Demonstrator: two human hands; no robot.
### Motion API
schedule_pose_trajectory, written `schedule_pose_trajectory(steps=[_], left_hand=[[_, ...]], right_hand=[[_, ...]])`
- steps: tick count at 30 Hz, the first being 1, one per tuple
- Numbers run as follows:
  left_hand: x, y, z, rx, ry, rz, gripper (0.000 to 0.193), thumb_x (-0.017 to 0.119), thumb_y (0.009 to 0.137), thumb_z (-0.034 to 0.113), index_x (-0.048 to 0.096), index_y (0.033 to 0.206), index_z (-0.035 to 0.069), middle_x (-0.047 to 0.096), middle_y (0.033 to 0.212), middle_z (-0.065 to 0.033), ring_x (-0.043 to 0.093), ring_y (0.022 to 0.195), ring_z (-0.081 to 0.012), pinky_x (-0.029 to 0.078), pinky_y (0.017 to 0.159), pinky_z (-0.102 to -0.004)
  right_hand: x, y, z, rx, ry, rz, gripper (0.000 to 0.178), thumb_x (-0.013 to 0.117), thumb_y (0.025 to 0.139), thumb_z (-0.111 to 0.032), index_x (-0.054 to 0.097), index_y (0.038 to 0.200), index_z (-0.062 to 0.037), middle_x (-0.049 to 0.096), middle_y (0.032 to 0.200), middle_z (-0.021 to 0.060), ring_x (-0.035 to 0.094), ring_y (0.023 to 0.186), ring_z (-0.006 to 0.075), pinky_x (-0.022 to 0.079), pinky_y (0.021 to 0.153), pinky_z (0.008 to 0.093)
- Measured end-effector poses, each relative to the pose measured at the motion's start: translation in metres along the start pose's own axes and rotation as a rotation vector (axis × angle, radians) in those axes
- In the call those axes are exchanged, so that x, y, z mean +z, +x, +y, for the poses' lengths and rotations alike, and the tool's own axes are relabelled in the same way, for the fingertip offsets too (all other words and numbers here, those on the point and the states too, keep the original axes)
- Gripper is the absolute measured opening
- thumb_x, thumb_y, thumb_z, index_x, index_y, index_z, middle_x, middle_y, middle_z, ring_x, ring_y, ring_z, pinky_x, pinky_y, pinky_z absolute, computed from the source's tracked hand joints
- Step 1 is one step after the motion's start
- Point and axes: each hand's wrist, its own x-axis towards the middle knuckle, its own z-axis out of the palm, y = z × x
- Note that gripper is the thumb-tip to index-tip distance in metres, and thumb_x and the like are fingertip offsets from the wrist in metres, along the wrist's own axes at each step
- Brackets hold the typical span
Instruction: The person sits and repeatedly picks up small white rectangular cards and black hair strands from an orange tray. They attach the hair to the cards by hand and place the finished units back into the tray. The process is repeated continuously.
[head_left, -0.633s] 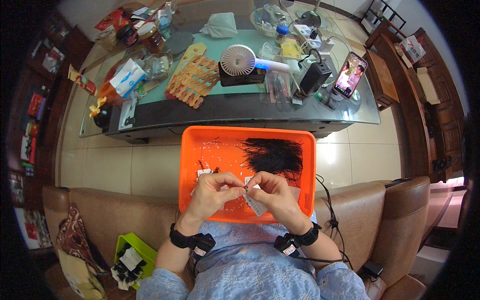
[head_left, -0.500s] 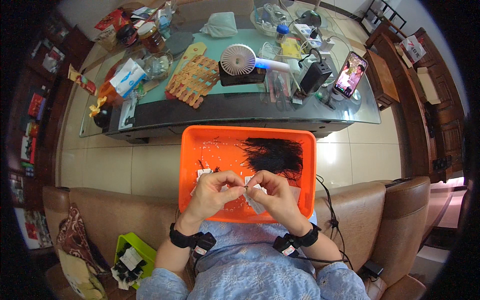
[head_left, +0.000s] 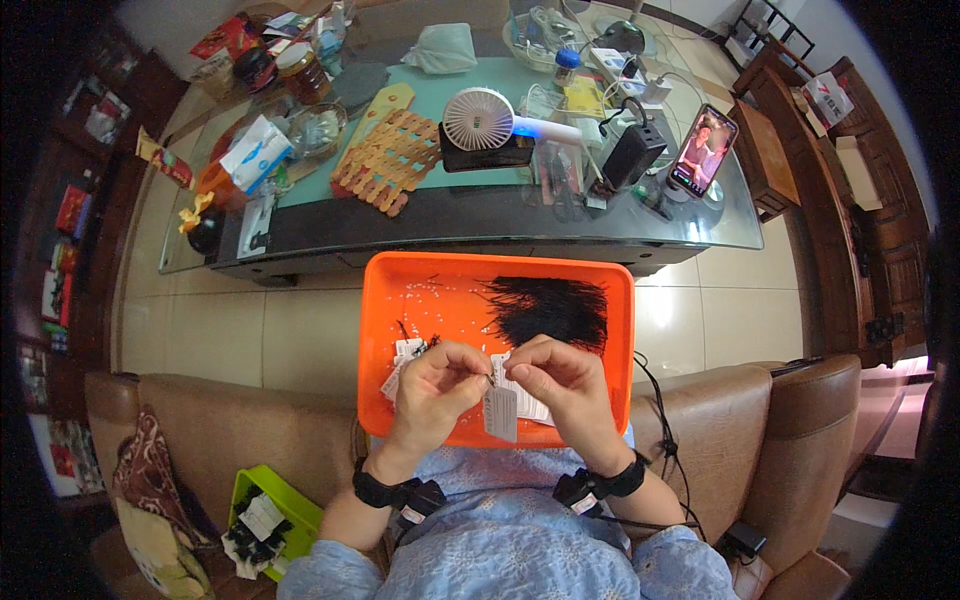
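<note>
Hands, 2: L hand [head_left: 432,390], R hand [head_left: 567,388]. Wrist straps, blk [head_left: 376,488]: 2. Orange tray [head_left: 465,272]: 1. Held white tag [head_left: 501,415]: 1. Other white tags in tray [head_left: 406,350]: several, overlapping, exact no. unclear. Blk strand bundle [head_left: 550,312]: 1; indiv. strands uncountable. Green bin [head_left: 302,508]: 1. Glass surface [head_left: 335,235]: 1, w/ handheld fan [head_left: 478,118], 1; lit phone [head_left: 705,150], 1; wooden slat mat [head_left: 388,162], 1; blue-capped bottle [head_left: 566,68], 1; white-lidded jar [head_left: 305,78], 1.
</note>
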Motion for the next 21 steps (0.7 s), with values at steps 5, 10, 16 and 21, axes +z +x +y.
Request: schedule_pose_trajectory(steps=[5, 10, 16, 21], left_hand=[[-0.001, 0.001, -0.001, 0.005, -0.030, -0.040, 0.010, 0.061, 0.087, -0.004, 0.061, 0.097, 0.000, 0.063, 0.096, -0.0034, 0.059, 0.088, -0.0096, 0.049, 0.080, -0.0244], [-0.001, 0.002, -0.003, 0.040, 0.024, -0.051, 0.011, 0.062, 0.087, -0.004, 0.062, 0.097, -0.001, 0.064, 0.096, -0.0036, 0.059, 0.089, -0.0098, 0.049, 0.080, -0.0245], [0.002, -0.001, -0.003, -0.075, -0.086, -0.016, 0.018, 0.064, 0.086, -0.004, 0.060, 0.103, -0.001, 0.064, 0.097, -0.0054, 0.061, 0.088, -0.0099, 0.051, 0.078, -0.0234], [0.003, 0.001, -0.006, -0.136, -0.171, 0.039, 0.026, 0.066, 0.082, -0.004, 0.056, 0.105, 0.001, 0.065, 0.096, -0.0086, 0.064, 0.086, -0.0137, 0.054, 0.079, -0.0263]], right_hand=[[-0.007, 0.005, -0.003, 0.138, 0.103, -0.139, 0.009, 0.068, 0.087, -0.007, 0.070, 0.092, 0.0000, 0.064, 0.090, 0.0022, 0.058, 0.086, 0.0093, 0.046, 0.080, 0.0255], [-0.005, 0.005, 0.002, 0.130, 0.065, -0.143, 0.010, 0.067, 0.089, -0.009, 0.069, 0.092, -0.0003, 0.064, 0.090, 0.0005, 0.057, 0.085, 0.0079, 0.046, 0.078, 0.0236], [-0.001, 0.003, 0.008, 0.160, 0.161, -0.104, 0.009, 0.064, 0.092, -0.011, 0.064, 0.093, -0.0016, 0.060, 0.090, -0.0008, 0.055, 0.084, 0.0078, 0.044, 0.078, 0.0226], [-0.001, 0.003, 0.013, 0.146, 0.172, -0.033, 0.009, 0.061, 0.094, -0.011, 0.062, 0.096, -0.0022, 0.063, 0.091, -0.0018, 0.056, 0.085, 0.0048, 0.045, 0.075, 0.0201]])
